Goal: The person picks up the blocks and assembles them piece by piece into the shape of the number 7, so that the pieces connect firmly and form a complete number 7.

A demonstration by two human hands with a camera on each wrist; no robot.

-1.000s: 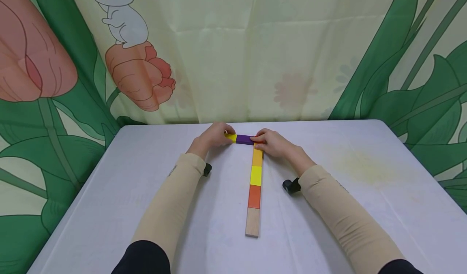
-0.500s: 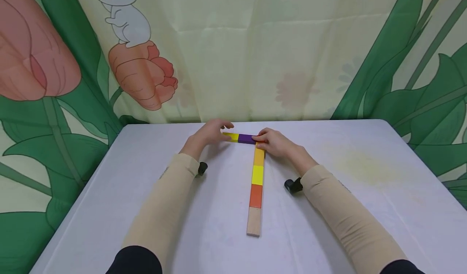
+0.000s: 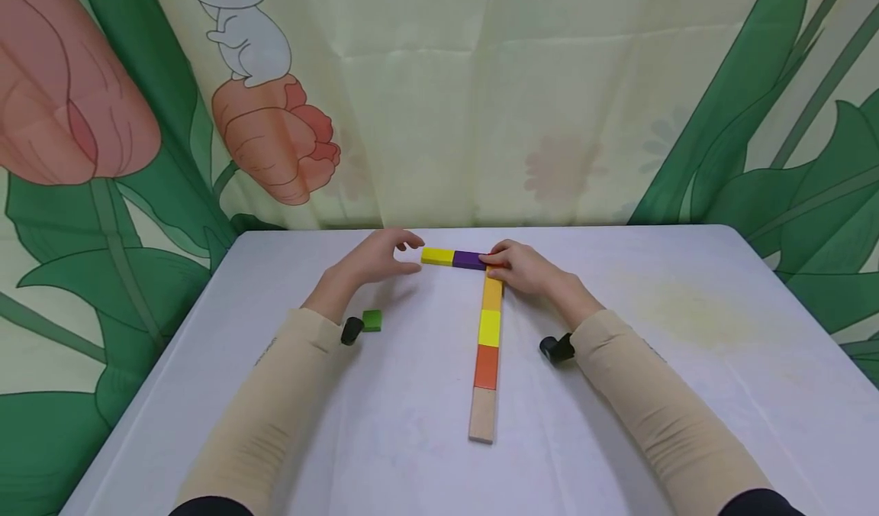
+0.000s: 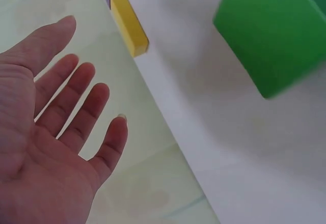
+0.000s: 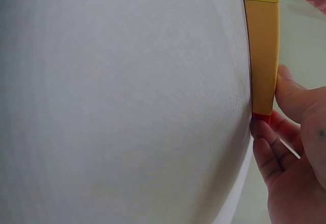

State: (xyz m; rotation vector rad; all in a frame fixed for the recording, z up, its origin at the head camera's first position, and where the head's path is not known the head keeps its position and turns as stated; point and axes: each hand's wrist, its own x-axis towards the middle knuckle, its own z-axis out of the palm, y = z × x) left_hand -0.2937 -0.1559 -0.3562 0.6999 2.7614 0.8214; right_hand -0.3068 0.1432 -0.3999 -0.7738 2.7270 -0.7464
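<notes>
My left hand (image 3: 371, 260) hovers just left of a yellow block (image 3: 437, 256), fingers apart and nothing between them; the left wrist view shows its palm (image 4: 46, 158). To the right of the yellow block lies a purple block (image 3: 468, 260). At the corner of the layout, my right hand (image 3: 527, 269) pinches a mostly hidden red block (image 5: 262, 118), its thumb beside the light-orange block (image 5: 264, 56). From that corner a column runs toward me: light orange, then a second yellow block (image 3: 490, 327), an orange-red block (image 3: 486, 367) and a plain wooden block (image 3: 482, 415).
A green block (image 3: 371, 320) sits alone on the white tabletop (image 3: 412, 424), close to the left wrist camera (image 3: 352, 330). Behind the table's far edge hangs a printed curtain (image 3: 426, 119).
My left hand has let go of the yellow block and drawn back to the left. The green block, hidden before behind my left arm, now shows. My right hand stays at the corner.
</notes>
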